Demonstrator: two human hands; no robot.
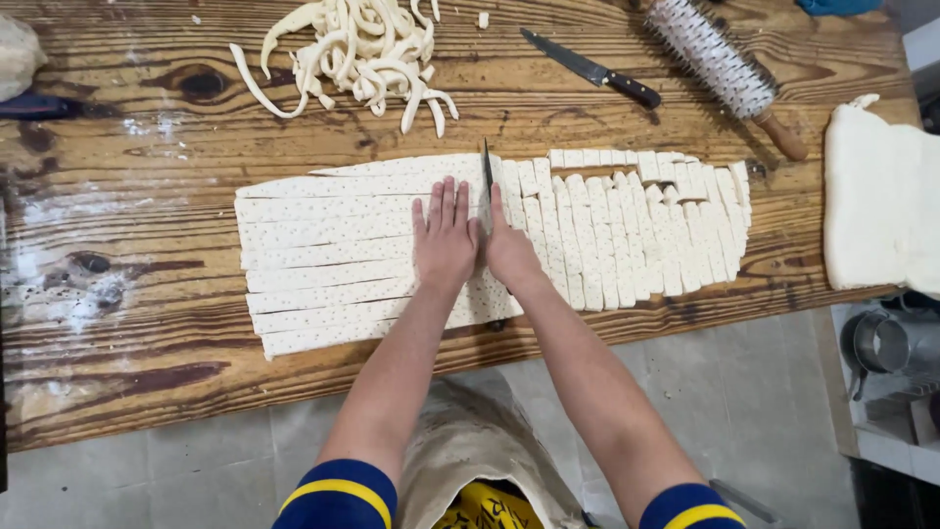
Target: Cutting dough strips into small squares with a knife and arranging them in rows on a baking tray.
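Left of your blade, the long dough strips (323,260) lie uncut, your left hand (446,235) pressed flat and open on them. Your right hand (509,250) grips the knife (487,181) mid-sheet. Rightward, the small cut pieces (636,230) are finished, roughly half.

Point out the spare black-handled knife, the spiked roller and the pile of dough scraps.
Spare knife (590,70): head view, blade.
Spiked roller (713,55): head view, studded drum.
Dough scraps (364,47): head view, pile's middle.
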